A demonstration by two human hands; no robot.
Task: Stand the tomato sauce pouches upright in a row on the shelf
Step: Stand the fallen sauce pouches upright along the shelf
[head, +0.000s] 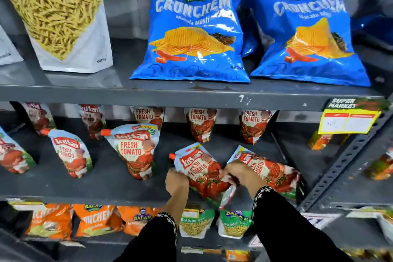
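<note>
My hands: both on one tomato sauce pouch (202, 174), which lies tilted at the front of the middle shelf (106, 185), cap up and away from me to the left. My left hand (176, 181) pinches its left edge; my right hand (240, 173) grips its right side, fingers curled onto the print. Black sleeves with white trim run back from both wrists.

Just beyond my right hand: a second fallen pouch (274, 172), lying flat, partly under my fingers, touching the held one.

Left of my left hand, front row: upright pouch (136, 151), orange cap at upper left; further left another upright pouch (72, 153); a third cut off at the frame edge (12, 155).

Behind my hands, back row: five standing pouches, tops hidden by the shelf above; the one nearest straight behind is marked FRESH TOMATO (201, 123).

Far right of my right hand: yellow price tag (348, 121) hanging from the upper shelf edge.

Above my hands, upper shelf: two blue Crunchem bags (195, 32), (310, 38); a Ratlami Sev bag (59, 19) to the left.

Below my wrists, lower shelf: orange snack bags (93, 219) and small sev packs (194, 221).
</note>
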